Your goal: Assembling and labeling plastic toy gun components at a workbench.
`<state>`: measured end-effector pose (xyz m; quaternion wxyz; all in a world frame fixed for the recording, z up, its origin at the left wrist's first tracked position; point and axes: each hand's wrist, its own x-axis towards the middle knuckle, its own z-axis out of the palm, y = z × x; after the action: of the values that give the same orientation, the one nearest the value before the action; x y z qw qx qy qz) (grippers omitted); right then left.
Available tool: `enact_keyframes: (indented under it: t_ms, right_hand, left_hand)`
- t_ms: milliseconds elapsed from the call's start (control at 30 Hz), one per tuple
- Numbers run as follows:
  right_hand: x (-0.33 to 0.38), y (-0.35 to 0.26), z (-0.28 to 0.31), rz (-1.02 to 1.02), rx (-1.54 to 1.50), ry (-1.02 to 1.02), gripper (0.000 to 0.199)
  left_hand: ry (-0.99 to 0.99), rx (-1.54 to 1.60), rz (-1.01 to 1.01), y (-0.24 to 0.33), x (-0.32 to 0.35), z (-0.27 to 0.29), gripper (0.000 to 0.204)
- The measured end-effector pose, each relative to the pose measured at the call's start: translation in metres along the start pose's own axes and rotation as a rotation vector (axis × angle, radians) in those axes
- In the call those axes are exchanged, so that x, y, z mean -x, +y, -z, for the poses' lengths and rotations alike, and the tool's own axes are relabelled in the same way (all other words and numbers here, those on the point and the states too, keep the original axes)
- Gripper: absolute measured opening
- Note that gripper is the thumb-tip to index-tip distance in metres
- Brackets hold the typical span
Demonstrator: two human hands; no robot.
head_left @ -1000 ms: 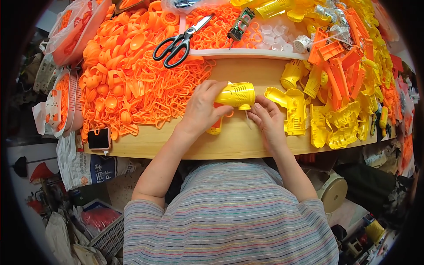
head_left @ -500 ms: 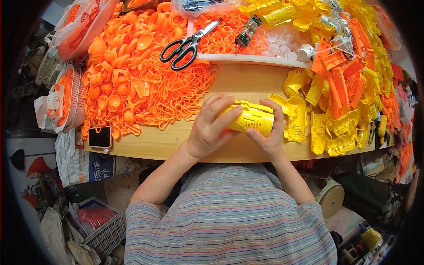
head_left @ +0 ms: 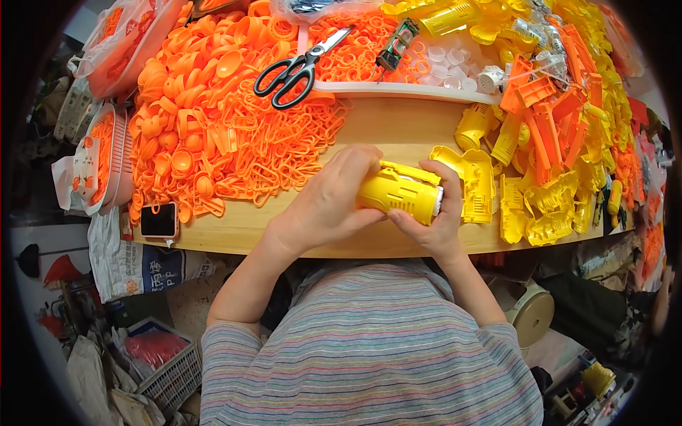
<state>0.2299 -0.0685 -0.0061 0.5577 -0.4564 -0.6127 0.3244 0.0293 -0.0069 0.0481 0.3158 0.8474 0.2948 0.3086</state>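
Between my two hands, above the front of the table, is a yellow slotted plastic housing, roughly a cylinder lying on its side. My left hand wraps around its left end and covers it. At the right end, my right hand grips with the thumb below and fingers over the far side; a white rim shows there. Just right of my right hand lie loose yellow housing halves, with more yellow shells beyond them.
Orange plastic clips and rings heap on the left, with scissors on top. A white-edged tray holds orange rings, clear caps and a small circuit board. Orange frames pile at right. A phone lies front left.
My left hand has shifted its hold, its fingers now closer around the left end. The housing has turned slightly, and more of its white right end shows.
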Motion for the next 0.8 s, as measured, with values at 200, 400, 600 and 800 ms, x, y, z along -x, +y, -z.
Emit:
enact_keyframes:
  t_ms: [200,400,600,800]
  right_hand:
    - [-0.014,-0.025,-0.008,0.136,0.262,-0.017,0.073]
    - [-0.022,-0.044,-0.001,0.056,0.273,-0.155,0.071]
    - [-0.019,-0.038,0.009,0.087,0.125,-0.266,0.056]
    - [-0.015,-0.031,0.007,0.047,0.082,-0.239,0.054]
  left_hand:
    - [-0.060,0.127,0.022,-0.022,0.005,0.007,0.055]
    - [-0.060,0.240,0.090,-0.031,0.009,0.007,0.056]
    - [-0.029,0.222,0.030,-0.029,0.006,0.007,0.056]
    - [-0.087,0.265,0.087,-0.030,0.004,0.010,0.057]
